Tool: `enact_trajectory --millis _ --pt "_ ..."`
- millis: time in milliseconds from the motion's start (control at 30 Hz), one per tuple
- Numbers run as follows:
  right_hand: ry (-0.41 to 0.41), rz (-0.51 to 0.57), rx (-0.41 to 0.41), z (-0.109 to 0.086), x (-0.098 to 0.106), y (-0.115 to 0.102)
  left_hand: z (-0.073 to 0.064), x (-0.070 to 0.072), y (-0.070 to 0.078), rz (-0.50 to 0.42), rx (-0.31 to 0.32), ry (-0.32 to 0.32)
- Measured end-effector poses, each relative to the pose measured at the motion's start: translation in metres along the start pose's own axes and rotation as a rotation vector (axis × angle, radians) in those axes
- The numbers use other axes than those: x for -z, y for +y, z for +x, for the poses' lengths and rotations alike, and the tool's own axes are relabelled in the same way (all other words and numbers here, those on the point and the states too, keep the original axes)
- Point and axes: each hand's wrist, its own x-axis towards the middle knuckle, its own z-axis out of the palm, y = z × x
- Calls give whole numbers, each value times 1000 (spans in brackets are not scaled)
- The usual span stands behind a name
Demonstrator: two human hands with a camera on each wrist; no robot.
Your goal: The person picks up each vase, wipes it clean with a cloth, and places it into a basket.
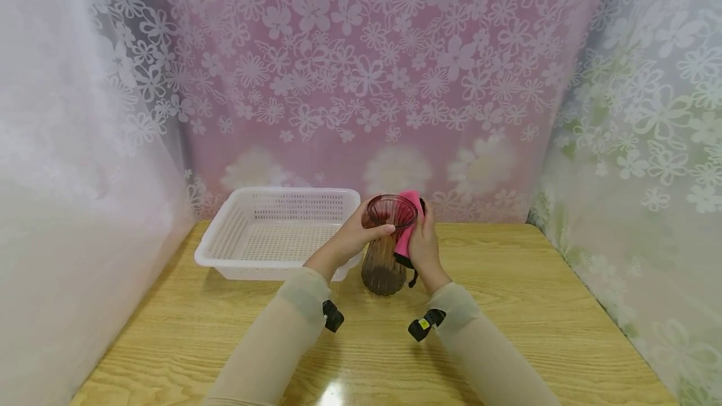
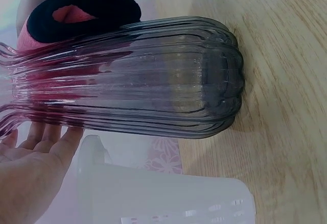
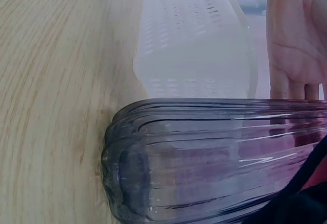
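A ribbed glass vase (image 1: 383,271), reddish towards its wide rim and smoky grey at its base, stands upright on the table. My left hand (image 1: 356,230) grips its neck, thumb at the front just under the rim and fingers behind. In my right hand (image 1: 424,246) is a folded pink cloth (image 1: 410,240) with black edging and a black cord that hangs down. That hand holds the cloth against the vase's right side. Seen from the left wrist, the black trimmed end (image 2: 117,9) of the cloth forms a loop beside the glass.
A white perforated plastic basket (image 1: 237,263) sits on the wooden table (image 1: 496,306), close to the left of the vase. Behind the table hangs a pink floral curtain (image 1: 366,80), with pale flowered sheets at both sides. Both wrists carry small black cameras.
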Motion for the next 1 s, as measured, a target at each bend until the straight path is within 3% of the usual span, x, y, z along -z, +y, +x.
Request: enact_trajectory --millis 433,767,1000 --pt "-40 -135 7 -4 1 8 -1 0 -3 8 -17 25" --pt "-38 -161 -8 -7 1 18 -2 0 -1 7 -23 26" --pt "-48 -196 -78 -10 1 29 -2 -1 -1 21 -10 32"
